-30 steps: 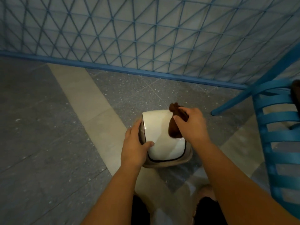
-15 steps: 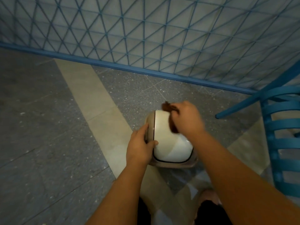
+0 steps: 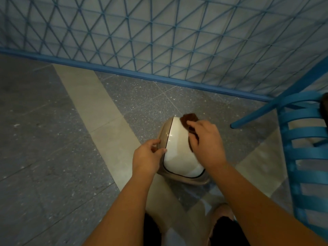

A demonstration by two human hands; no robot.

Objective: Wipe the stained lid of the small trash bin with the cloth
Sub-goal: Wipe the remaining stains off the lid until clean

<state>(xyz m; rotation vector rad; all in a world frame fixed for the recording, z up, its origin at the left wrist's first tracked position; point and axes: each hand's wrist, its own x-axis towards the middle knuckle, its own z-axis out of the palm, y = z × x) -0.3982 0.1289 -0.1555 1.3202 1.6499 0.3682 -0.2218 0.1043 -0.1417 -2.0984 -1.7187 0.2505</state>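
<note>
A small beige trash bin (image 3: 188, 180) stands on the floor in front of me, topped by a glossy white lid (image 3: 177, 148) with a dark rim line. My left hand (image 3: 147, 157) holds the bin's left edge, thumb on the lid's rim. My right hand (image 3: 205, 142) grips a dark brown cloth (image 3: 189, 119) and presses it onto the far right part of the lid. Most of the cloth is hidden under that hand.
A blue slatted chair (image 3: 305, 148) stands close on the right, one leg reaching the floor beside the bin. A blue lattice wall (image 3: 159, 41) with a blue base rail runs behind. Grey speckled and beige floor tiles (image 3: 62, 139) spread to the left. My knees show below.
My right hand has shifted the cloth over the lid's far right side, towards the far edge. My left hand has slid slightly along the bin's left edge.
</note>
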